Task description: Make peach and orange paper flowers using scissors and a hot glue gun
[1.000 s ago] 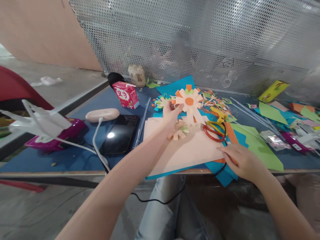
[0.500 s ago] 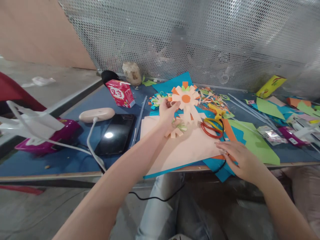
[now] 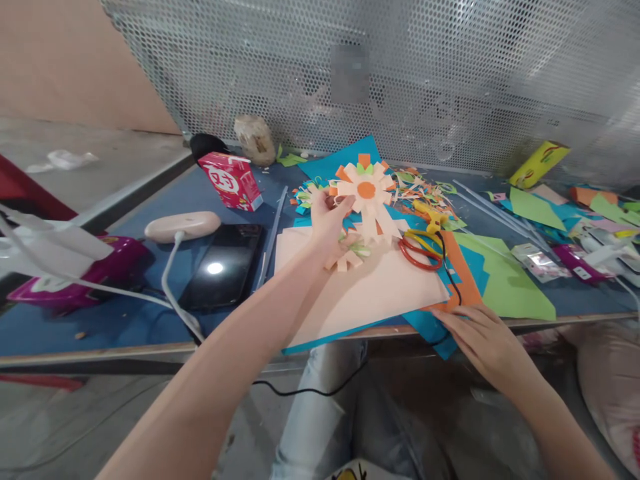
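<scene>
My left hand (image 3: 330, 212) pinches a paper flower (image 3: 376, 193) by its left side, holding it up over the sheets. The flower has pale peach petals, an orange centre, some orange and green petals behind and two peach strips hanging below. Beneath it, a smaller cut peach-and-green paper piece (image 3: 347, 257) lies on a large peach sheet (image 3: 360, 293). My right hand (image 3: 480, 337) rests with fingers stretched out at the near edge of an orange sheet (image 3: 463, 270), beside a black cord. Scissors with red and yellow handles (image 3: 423, 257) and a yellow glue gun (image 3: 431, 217) lie between the hands.
To the left are a black phone (image 3: 225, 267), a white charger-like device (image 3: 183, 227), a red drink carton (image 3: 231, 181) and a purple power strip (image 3: 85, 273). Paper scraps (image 3: 425, 193) lie behind. Green paper (image 3: 515, 280) and a yellow box (image 3: 540, 165) are at right.
My right hand has moved down from the peach sheet's corner to the orange sheet's near edge. My left hand still holds the flower. The view has shifted slightly.
</scene>
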`<state>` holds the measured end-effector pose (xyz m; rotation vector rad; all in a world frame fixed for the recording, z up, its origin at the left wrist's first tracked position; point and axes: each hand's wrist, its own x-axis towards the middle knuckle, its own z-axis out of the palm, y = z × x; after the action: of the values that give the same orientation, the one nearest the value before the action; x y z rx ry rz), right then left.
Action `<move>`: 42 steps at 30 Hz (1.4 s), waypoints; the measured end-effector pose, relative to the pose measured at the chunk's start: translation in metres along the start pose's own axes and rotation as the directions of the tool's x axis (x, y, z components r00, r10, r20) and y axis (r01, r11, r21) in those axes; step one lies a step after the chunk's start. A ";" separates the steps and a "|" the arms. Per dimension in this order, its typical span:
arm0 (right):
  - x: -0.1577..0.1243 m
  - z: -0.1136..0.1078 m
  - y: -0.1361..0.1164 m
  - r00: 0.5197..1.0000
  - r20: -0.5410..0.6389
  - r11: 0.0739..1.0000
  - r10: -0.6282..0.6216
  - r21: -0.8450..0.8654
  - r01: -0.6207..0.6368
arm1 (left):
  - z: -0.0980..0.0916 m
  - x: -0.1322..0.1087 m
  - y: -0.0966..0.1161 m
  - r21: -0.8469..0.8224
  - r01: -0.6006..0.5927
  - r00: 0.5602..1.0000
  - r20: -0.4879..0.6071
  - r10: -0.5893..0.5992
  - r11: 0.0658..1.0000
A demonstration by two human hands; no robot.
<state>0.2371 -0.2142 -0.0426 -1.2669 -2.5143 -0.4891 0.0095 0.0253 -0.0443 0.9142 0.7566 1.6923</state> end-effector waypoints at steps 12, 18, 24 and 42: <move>0.007 -0.002 0.008 0.994 0.097 0.993 0.046 0.108 -0.057 | -0.001 -0.001 0.002 0.017 -0.016 1.000 0.022 0.016 1.000; 0.003 0.011 0.001 0.990 -0.097 0.994 0.100 0.049 -0.095 | -0.001 0.001 -0.001 0.056 -0.031 0.999 0.019 0.030 0.998; -0.009 0.017 -0.020 0.971 -0.240 0.987 0.013 -0.150 -0.050 | -0.002 0.001 0.000 0.061 -0.034 0.999 0.029 0.032 0.998; -0.021 0.005 -0.016 0.944 -0.231 0.951 0.237 -0.143 -0.274 | -0.001 -0.001 0.001 0.095 -0.031 1.000 0.000 0.031 0.995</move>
<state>0.2358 -0.2365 -0.0578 -1.4937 -2.1309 -0.7484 0.0081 0.0241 -0.0441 0.9948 0.8337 1.6958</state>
